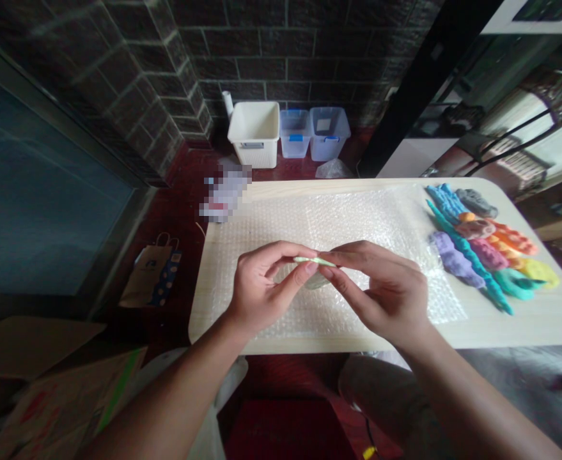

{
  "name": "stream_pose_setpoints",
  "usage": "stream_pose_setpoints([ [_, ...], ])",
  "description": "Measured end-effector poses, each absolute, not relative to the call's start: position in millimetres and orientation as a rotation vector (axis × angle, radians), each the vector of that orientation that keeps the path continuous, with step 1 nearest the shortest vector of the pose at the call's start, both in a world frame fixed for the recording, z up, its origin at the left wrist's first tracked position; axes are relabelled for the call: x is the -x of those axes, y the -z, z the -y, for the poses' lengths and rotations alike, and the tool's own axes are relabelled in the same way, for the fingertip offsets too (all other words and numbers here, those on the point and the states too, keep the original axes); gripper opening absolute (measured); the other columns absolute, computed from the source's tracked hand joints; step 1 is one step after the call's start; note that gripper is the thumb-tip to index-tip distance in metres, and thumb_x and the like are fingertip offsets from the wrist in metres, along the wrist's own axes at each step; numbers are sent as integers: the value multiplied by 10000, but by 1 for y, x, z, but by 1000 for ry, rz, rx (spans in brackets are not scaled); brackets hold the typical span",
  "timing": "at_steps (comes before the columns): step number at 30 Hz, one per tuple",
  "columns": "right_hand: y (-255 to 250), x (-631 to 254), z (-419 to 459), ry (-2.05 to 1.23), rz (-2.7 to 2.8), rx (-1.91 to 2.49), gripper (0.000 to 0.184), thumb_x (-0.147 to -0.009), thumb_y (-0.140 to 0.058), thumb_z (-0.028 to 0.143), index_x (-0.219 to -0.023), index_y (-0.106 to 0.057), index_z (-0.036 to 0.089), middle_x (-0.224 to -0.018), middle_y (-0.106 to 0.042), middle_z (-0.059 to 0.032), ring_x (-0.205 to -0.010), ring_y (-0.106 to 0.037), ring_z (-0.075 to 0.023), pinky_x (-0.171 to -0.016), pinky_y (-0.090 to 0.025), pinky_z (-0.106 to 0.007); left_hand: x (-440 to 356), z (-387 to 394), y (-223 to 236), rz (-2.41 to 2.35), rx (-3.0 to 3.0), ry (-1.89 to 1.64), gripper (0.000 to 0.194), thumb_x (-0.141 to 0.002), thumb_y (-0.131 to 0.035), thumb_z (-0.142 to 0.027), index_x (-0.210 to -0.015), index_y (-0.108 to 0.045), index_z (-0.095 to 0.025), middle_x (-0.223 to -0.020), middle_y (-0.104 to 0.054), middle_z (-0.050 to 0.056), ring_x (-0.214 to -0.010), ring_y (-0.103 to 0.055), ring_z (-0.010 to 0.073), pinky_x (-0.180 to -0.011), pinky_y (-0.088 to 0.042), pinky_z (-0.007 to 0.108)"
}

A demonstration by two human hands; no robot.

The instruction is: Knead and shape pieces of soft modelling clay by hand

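Note:
A thin pale green strip of modelling clay (pixel 313 260) is pinched between both of my hands above the middle of the table. My left hand (pixel 266 281) grips its left end between thumb and fingers. My right hand (pixel 381 287) pinches its right end, fingers pressed together. Below the strip lies a sheet of bubble wrap (pixel 357 217) spread over the light wooden table (pixel 501 326). A small clear object shows just under my fingers; I cannot make it out.
Several lumps of coloured clay (pixel 486 252) in blue, purple, orange, teal, yellow and grey lie at the table's right side. Beyond the table stand a white bin (pixel 255 133) and two clear tubs (pixel 327 131) by the brick wall. A paper bag (pixel 152 271) sits on the floor at left.

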State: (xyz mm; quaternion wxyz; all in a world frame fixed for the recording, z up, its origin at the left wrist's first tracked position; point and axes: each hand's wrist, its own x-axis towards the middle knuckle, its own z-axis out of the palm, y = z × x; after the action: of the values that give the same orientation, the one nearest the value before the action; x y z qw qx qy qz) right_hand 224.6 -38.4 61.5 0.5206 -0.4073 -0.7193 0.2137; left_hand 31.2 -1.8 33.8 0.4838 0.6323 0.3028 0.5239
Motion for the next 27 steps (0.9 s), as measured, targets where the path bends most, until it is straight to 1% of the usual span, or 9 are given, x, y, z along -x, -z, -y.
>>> stream_pose_setpoints([
  [3,-61,-225,39,-494,1716,970,353,-888,-767,31,-1158,-817,254,-995,-817,-51,-876,-769,-194,-755,-614,-327,-33,1,-33,-701,-1415,-1286,226,-885,-825,-141,-1094,-798,-221,-1064,-818,47,-982,-792,162,-887,-639,237],
  [5,-61,-225,40,-482,1693,982,368,-881,-769,24,-1151,-819,269,-999,-821,-42,-866,-768,-193,-748,-611,-329,-34,1,-33,-673,-1364,-1268,226,-883,-831,-149,-1096,-800,-215,-1085,-821,60,-1007,-793,171,-904,-643,248],
  [8,-59,-224,39,-494,1665,989,370,-880,-776,35,-1155,-820,278,-1010,-818,-40,-886,-766,-200,-766,-610,-342,-34,-1,-34,-666,-1383,-1257,154,-891,-824,-154,-1038,-814,-200,-1040,-822,67,-997,-787,172,-905,-644,261],
  [11,-58,-224,38,-519,1660,976,352,-880,-789,51,-1153,-823,271,-1014,-816,-47,-904,-769,-207,-778,-612,-348,-33,-3,-36,-666,-1440,-1292,123,-885,-828,-151,-995,-822,-205,-987,-807,56,-947,-770,162,-847,-642,253],
  [15,-58,-225,38,-546,1662,969,323,-888,-783,50,-1122,-830,267,-988,-825,-36,-862,-772,-194,-742,-607,-332,-32,-2,-38,-659,-1468,-1277,126,-878,-833,-142,-986,-824,-208,-971,-801,53,-929,-759,156,-837,-629,252],
  [18,-59,-224,39,-536,1645,992,309,-885,-787,55,-1102,-835,270,-973,-824,-31,-854,-768,-194,-740,-604,-334,-32,-1,-39,-649,-1449,-1240,126,-897,-816,-158,-1015,-821,-202,-986,-794,61,-941,-755,158,-847,-625,254],
  [21,-59,-224,39,-517,1656,1007,344,-882,-794,58,-1149,-826,272,-979,-819,-35,-867,-764,-192,-753,-603,-333,-31,-1,-39,-639,-1449,-1253,131,-910,-800,-150,-1023,-829,-210,-995,-798,61,-948,-756,155,-846,-625,248],
  [24,-59,-224,39,-517,1680,982,359,-883,-798,65,-1176,-821,272,-999,-820,-44,-878,-765,-195,-754,-609,-334,-31,-3,-39,-612,-1473,-1276,154,-890,-816,-124,-1002,-844,-226,-995,-807,55,-945,-760,146,-828,-627,229],
  [27,-59,-225,39,-538,1667,967,316,-897,-786,74,-1133,-834,279,-982,-824,-44,-857,-769,-201,-735,-616,-340,-33,-5,-38,-588,-1447,-1276,166,-862,-848,-144,-1007,-847,-225,-1000,-801,58,-949,-765,150,-821,-638,228],
])
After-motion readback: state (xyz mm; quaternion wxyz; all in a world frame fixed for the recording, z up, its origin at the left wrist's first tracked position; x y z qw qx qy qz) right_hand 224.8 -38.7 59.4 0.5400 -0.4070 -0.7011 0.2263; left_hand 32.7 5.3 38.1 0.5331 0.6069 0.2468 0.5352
